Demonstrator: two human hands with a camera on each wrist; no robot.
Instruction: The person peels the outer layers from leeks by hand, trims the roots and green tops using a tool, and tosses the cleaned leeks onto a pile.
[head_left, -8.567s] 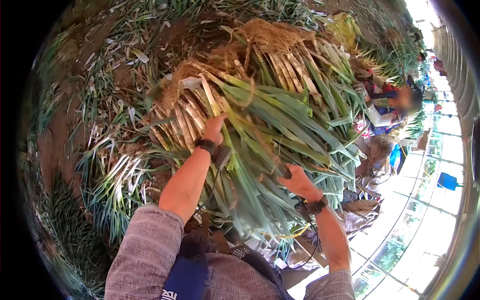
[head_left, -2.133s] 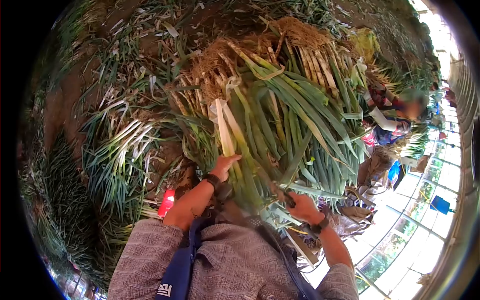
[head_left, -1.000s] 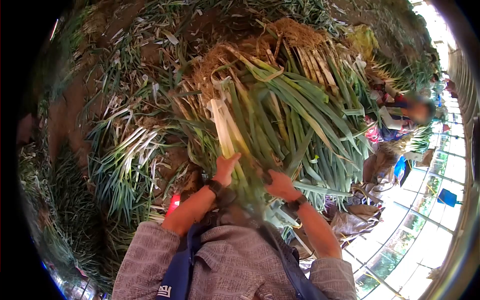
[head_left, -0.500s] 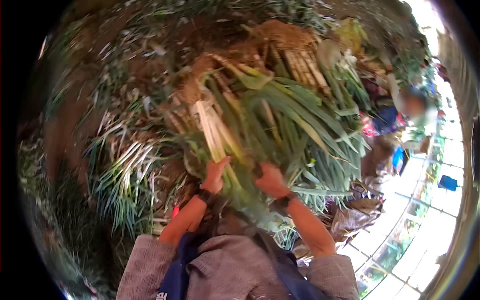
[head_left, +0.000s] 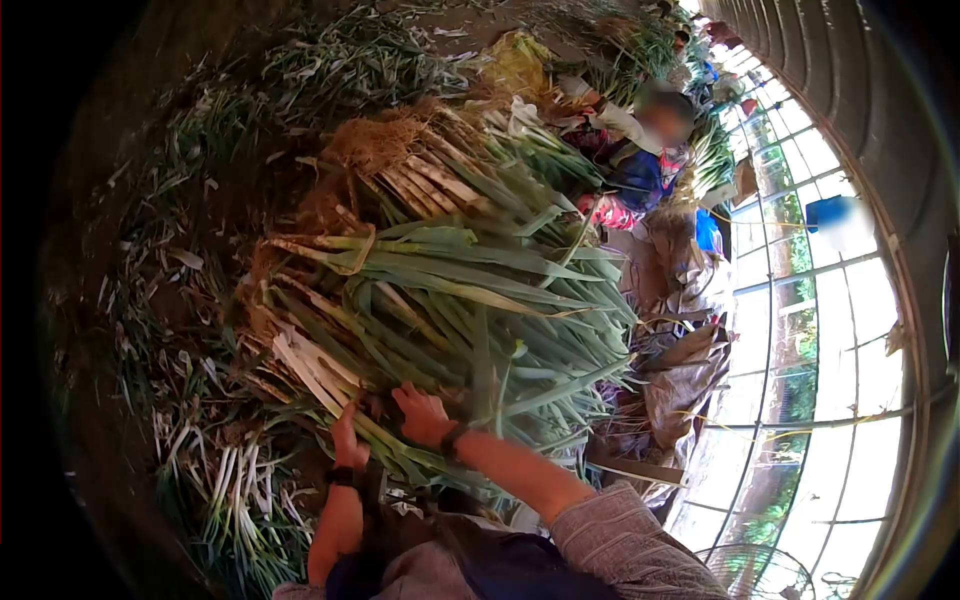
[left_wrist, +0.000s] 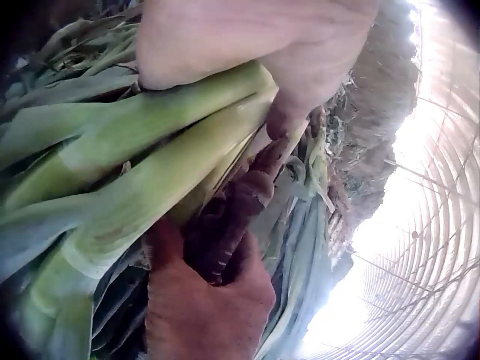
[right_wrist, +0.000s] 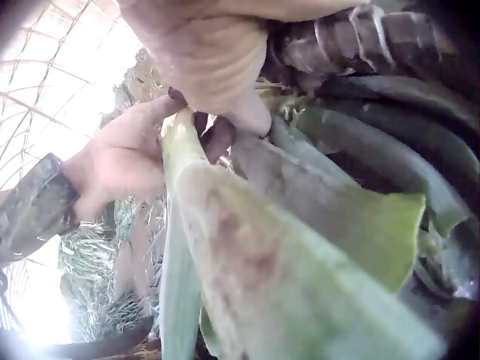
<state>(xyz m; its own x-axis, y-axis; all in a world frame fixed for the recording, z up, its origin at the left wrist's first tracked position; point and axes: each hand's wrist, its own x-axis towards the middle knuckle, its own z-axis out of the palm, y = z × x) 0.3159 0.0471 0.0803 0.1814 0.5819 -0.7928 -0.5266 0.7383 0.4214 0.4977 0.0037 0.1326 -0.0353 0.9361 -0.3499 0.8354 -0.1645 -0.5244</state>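
Note:
My left hand (head_left: pixel 347 440) grips a few large green onions (head_left: pixel 312 368) by their green part; the pale peeled stalks point away from me. Close by on the right is my right hand (head_left: pixel 422 415), curled round a tool with a dark ridged handle (right_wrist: pixel 352 41). In the left wrist view, that handle meets the onions right below my left thumb, and the right hand (left_wrist: pixel 210 311) wraps its end. Smooth green stalks (left_wrist: pixel 161 176) fan out across that view. The tool's working end is hidden between the hands. Broad leaves (right_wrist: pixel 262 262) hang below in the right wrist view.
A heap of unpeeled green onions with brown roots (head_left: pixel 372 143) lies beyond my hands. A bundle of white-stemmed onions (head_left: pixel 235 490) lies at left. Another person (head_left: pixel 640 165) sits at the upper right, near a yellow net bag (head_left: pixel 515 65). Brown sheeting (head_left: pixel 680 400) lies at right.
My view has swung right, so the heap sits further left. My right hand, apart from the left 2.1 seconds ago, has come in close beside it. The left hand keeps its grip.

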